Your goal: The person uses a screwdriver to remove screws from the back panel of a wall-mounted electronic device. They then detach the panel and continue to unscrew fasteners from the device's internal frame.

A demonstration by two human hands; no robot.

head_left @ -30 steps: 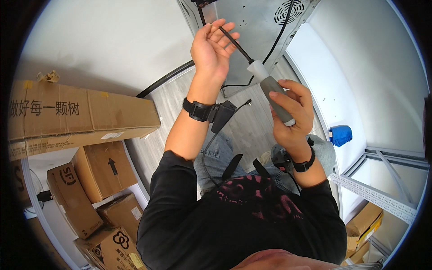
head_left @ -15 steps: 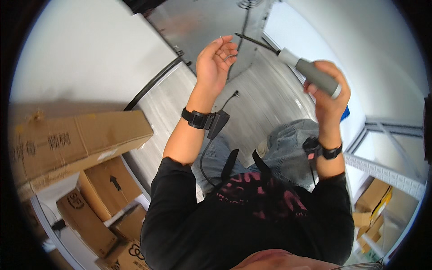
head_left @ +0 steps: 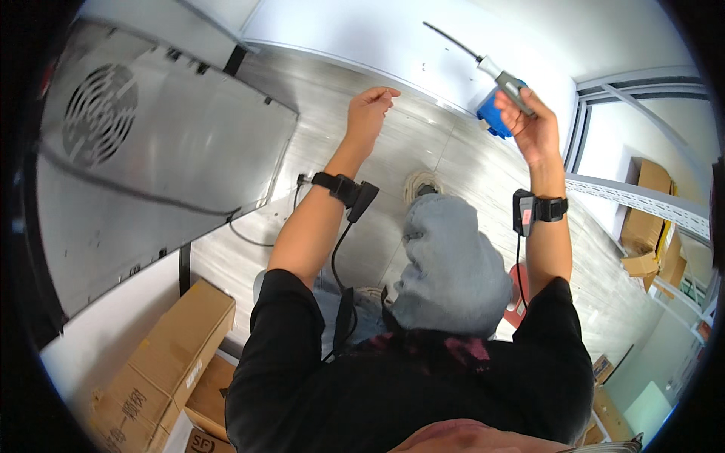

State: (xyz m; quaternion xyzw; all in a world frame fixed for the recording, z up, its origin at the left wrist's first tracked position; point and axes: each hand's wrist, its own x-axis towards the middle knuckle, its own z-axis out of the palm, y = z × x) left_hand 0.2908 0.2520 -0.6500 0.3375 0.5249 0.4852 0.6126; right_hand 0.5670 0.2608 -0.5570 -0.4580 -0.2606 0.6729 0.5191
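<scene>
My right hand [head_left: 529, 124] is raised and closed around the grey handle of a screwdriver [head_left: 495, 69], whose thin dark shaft points up and to the left. Out in front of me my left hand [head_left: 370, 112] has its thumb and forefinger pinched together; what sits between them is too small to tell. Both wrists wear black bands with small black units, and cables run back from them. A large grey metal appliance panel [head_left: 181, 151] with a round fan grille [head_left: 98, 113] lies at the left, away from both hands.
A blue object [head_left: 492, 121] sits on the pale floor behind my right hand. A coil of cord [head_left: 423, 181] lies beyond my grey-trousered knee [head_left: 453, 264]. Cardboard boxes [head_left: 174, 355] stand lower left, and metal shelving [head_left: 642, 200] with more boxes at the right.
The view has swung, so the metal panel went from above my hands to the far left. My right hand carried the screwdriver away from the panel, up and to the right; my hands spread apart.
</scene>
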